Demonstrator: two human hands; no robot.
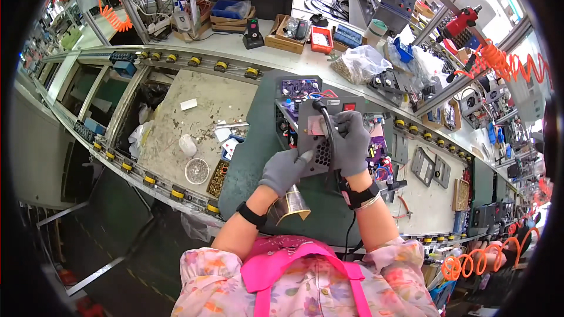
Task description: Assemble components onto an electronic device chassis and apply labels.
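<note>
My left hand [285,170], in a grey glove, is closed on the lower left edge of a grey metal panel [305,118]. This panel has a patch of round vent holes [322,156] and a red switch [349,107]. A thick black cable [331,141] comes out near its top and curves down across it. My gloved right hand [353,144] grips the panel's right side, close against the cable; its fingertips are partly hidden. Behind the panel lie purple circuit boards [300,87] with coloured wires, on a dark green mat [249,167]. Below my left hand is a brass-coloured curved sheet [291,205].
Left of the mat are a tray of brass screws [218,178] and a round clear dish [197,171]. Grey plates [423,165] lie right. Roller rails [221,66] edge the bench; cartons [286,36] stand beyond. A red power screwdriver [462,22] hangs upper right beside orange coiled hoses [506,60].
</note>
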